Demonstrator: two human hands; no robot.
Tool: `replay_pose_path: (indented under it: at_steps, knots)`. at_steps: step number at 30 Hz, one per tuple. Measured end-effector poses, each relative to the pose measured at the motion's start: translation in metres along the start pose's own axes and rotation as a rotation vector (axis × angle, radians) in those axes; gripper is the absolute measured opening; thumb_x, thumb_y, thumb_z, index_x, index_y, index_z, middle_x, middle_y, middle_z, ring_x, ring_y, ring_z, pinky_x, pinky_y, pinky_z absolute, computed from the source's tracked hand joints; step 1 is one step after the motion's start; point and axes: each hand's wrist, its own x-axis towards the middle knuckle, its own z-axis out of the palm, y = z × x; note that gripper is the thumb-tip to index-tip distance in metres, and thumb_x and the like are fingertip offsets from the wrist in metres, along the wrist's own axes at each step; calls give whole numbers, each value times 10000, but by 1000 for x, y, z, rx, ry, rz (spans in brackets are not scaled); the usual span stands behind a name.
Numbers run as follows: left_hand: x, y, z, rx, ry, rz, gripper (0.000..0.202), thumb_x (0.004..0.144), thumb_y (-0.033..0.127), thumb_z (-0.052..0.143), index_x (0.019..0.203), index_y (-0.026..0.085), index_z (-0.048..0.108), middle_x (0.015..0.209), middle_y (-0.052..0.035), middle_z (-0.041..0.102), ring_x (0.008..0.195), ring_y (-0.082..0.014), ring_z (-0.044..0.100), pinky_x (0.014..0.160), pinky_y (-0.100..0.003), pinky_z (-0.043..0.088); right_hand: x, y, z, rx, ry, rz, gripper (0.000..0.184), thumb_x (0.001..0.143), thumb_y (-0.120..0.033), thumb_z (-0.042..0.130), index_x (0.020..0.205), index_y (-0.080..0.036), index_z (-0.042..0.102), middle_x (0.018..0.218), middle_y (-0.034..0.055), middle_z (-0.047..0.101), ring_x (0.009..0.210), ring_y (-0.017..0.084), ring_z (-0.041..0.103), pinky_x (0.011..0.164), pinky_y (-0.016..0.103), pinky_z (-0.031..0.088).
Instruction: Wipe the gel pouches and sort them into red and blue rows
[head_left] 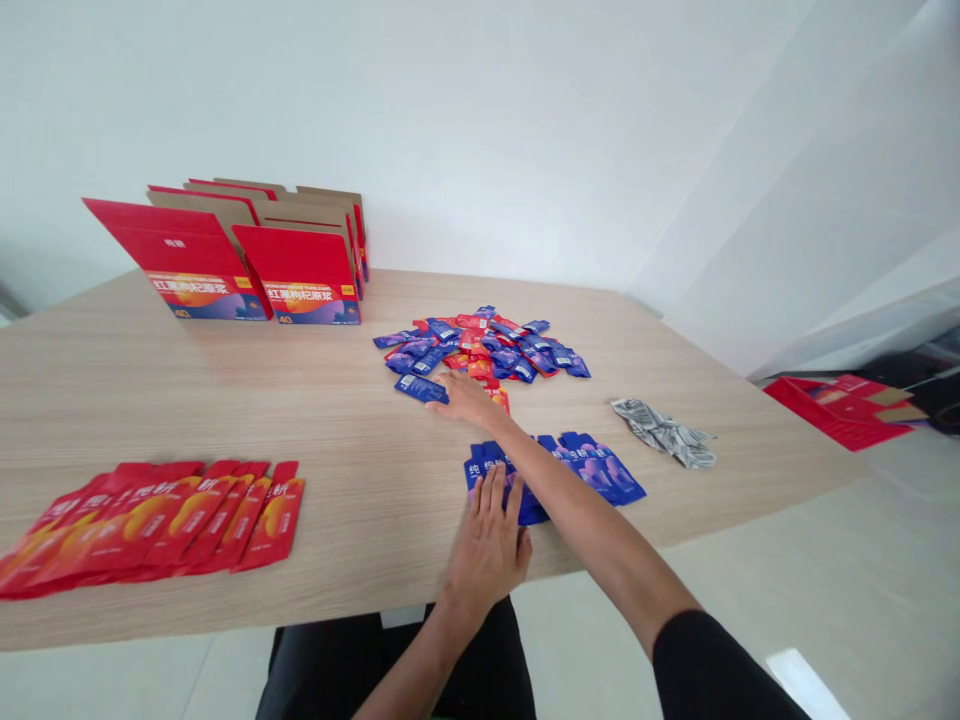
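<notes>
My left hand rests with its fingers stretched out flat on the near left end of a row of overlapping blue sachets. Reaching across above that row, my right hand has its thumb and fingers closed on the right end of a single blue sachet, which lies at the front of a mixed pile. The pile of red and blue sachets spreads just beyond this hand. My right forearm hides part of the blue row. A red sachet shows partly behind my right hand.
A fanned row of red sachets lies at the table's front left. Several open red cartons stand at the back left. Right of the blue row is a crumpled grey-and-white patterned cloth. Beyond the table's right edge sits a red box.
</notes>
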Motion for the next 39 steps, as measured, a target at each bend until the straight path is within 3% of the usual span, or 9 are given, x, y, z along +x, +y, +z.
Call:
replay_pose_path:
  at_steps: [4,9,15,19,24,27,30,35,39]
  knots:
    - [-1,-1,0,-10,0,2,662,928,292,522,1537,86,366,1654,-233,338,1557,-357,283,1208,-547,378,35,-13,16,-85,-49,-17,533,988,-385,624,1424,-82,576,1368,226,626,1286,311,577,1084,395,444]
    - [-1,-1,3,-5,20,3,656,917,273,535,1524,86,372,1644,-233,359,1556,-350,289,1218,-537,370,43,-18,21,-134,-70,-19,358,972,-201,537,1229,-17,704,1212,274,698,1161,338,657,1019,400,483]
    - [-1,0,3,7,13,-5,723,903,235,531,1571,88,298,1654,-226,344,1563,-335,275,1228,-523,356,34,-2,17,-97,-32,33,407,945,-91,543,1339,-106,644,1271,198,701,1149,288,679,960,363,522]
    - [0,-1,2,20,19,5,780,913,226,507,1617,91,200,1671,-216,314,1572,-329,252,1228,-527,351,22,26,4,-12,58,108,296,971,-192,605,1250,-164,697,1218,137,738,1143,260,684,951,320,520]
    - [0,-2,0,0,24,-2,751,944,246,492,1624,116,200,1677,-207,307,1563,-333,275,1213,-531,369,-18,75,-19,157,263,210,313,985,-406,618,1138,-152,720,1073,106,761,976,230,702,855,297,527]
    - [0,-2,-2,-10,26,-6,752,947,244,494,1627,114,200,1672,-206,319,1564,-331,271,1213,-533,368,-59,106,-27,502,495,237,419,908,-569,651,877,-154,703,798,50,707,744,191,646,686,263,502]
    - [1,-1,-4,-14,19,-4,739,950,238,495,1630,151,221,1671,-179,333,1568,-328,261,1214,-543,363,-106,131,-31,727,648,252,499,880,-685,588,836,-192,643,716,6,628,645,158,574,608,255,476]
    - [2,-1,-8,3,-8,23,683,953,231,496,1607,189,306,1667,-126,362,1570,-312,254,1232,-532,338,-164,154,-31,831,548,396,513,831,-719,628,911,-212,631,545,-73,472,440,118,427,434,229,335]
    - [4,-1,-10,6,-15,36,670,960,241,496,1601,175,317,1660,-119,379,1565,-300,267,1249,-527,313,-176,152,-19,765,321,401,506,826,-644,665,1060,-195,687,607,-40,608,506,144,531,487,232,395]
